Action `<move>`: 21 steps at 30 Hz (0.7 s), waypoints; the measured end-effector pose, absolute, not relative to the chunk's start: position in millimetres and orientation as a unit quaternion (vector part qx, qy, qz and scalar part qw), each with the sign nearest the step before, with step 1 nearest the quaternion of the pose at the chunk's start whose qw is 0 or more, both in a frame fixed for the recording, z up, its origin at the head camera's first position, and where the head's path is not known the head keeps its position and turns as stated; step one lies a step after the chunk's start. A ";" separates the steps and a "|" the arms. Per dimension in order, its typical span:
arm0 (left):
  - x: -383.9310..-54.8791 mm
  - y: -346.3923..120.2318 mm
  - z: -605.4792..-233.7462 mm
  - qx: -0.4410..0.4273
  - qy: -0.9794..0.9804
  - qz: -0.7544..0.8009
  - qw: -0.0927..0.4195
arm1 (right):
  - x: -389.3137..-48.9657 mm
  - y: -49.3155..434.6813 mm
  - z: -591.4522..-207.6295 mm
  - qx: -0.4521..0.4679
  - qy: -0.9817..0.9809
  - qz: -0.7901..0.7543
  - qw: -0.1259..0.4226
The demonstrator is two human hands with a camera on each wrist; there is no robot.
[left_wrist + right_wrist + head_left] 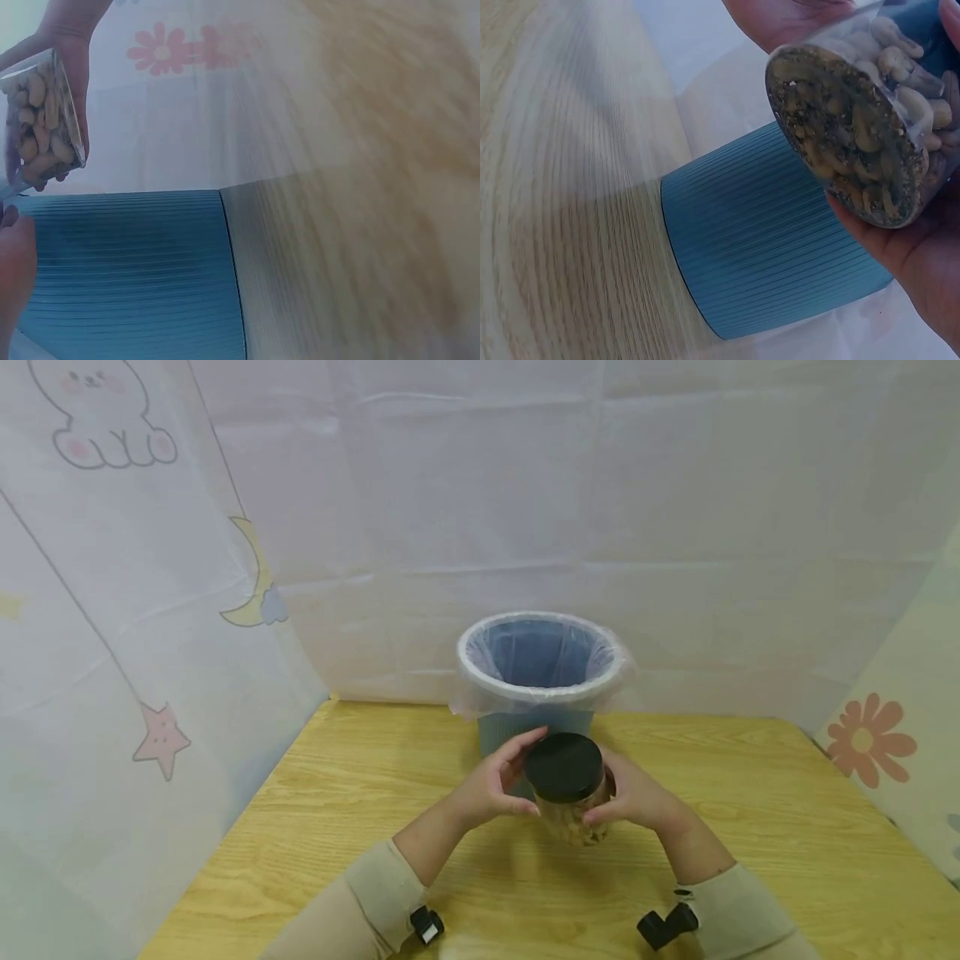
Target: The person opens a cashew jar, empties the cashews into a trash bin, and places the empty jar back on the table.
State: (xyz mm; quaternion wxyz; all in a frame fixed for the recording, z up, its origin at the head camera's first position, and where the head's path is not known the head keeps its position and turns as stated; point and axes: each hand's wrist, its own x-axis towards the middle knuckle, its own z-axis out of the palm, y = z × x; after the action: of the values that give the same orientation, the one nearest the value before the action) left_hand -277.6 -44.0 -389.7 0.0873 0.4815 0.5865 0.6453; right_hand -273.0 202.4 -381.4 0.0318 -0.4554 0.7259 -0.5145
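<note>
A clear jar of cashew-like nuts (576, 822) with a black lid (564, 767) is held above the table in front of a bin. My right hand (636, 792) grips its right side, thumb toward the near face. On the other side my left hand (491, 785) curves around it, fingers at the lid's far edge and thumb tip close to the near side. Dark crumbs line the jar's base (844, 135) in the right wrist view. The left wrist view shows the nuts (41, 120) through the wall, while the lid is out of frame.
Just behind the jar stands the blue ribbed bin (757, 232), its white rim (542, 695) lined with a clear plastic bag (483, 689). The wood-grain table (337, 810) ends at printed cloth walls (450, 510) at the back and sides.
</note>
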 end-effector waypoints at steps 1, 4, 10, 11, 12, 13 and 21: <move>-278.1 -43.8 -389.7 0.485 0.582 0.646 0.093 | -273.0 203.1 -381.2 -0.462 0.717 -0.520 0.042; -279.1 -43.0 -390.6 0.492 0.566 0.653 0.105 | -274.0 203.8 -382.1 -0.479 0.694 -0.535 0.062; -281.0 -41.7 -391.1 0.508 0.540 0.660 0.119 | -274.7 199.8 -380.2 -0.521 0.650 -0.544 0.102; -281.4 -41.5 -391.0 0.511 0.537 0.660 0.121 | -274.7 199.0 -379.5 -0.529 0.643 -0.543 0.109; -281.6 -41.4 -390.8 0.514 0.535 0.659 0.122 | -274.6 198.2 -378.9 -0.536 0.636 -0.543 0.117; -281.7 -41.3 -390.5 0.517 0.534 0.658 0.124 | -274.5 197.6 -378.2 -0.543 0.631 -0.541 0.119; -280.5 -42.1 -387.7 0.523 0.536 0.651 0.126 | -274.2 195.7 -376.2 -0.539 0.634 -0.541 0.124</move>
State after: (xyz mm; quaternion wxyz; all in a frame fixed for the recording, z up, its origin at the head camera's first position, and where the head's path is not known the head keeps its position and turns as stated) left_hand -280.5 -42.1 -387.7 0.1260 0.5230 0.5358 0.6508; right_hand -274.2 195.7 -376.2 0.1238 -0.5393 0.6337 -0.5406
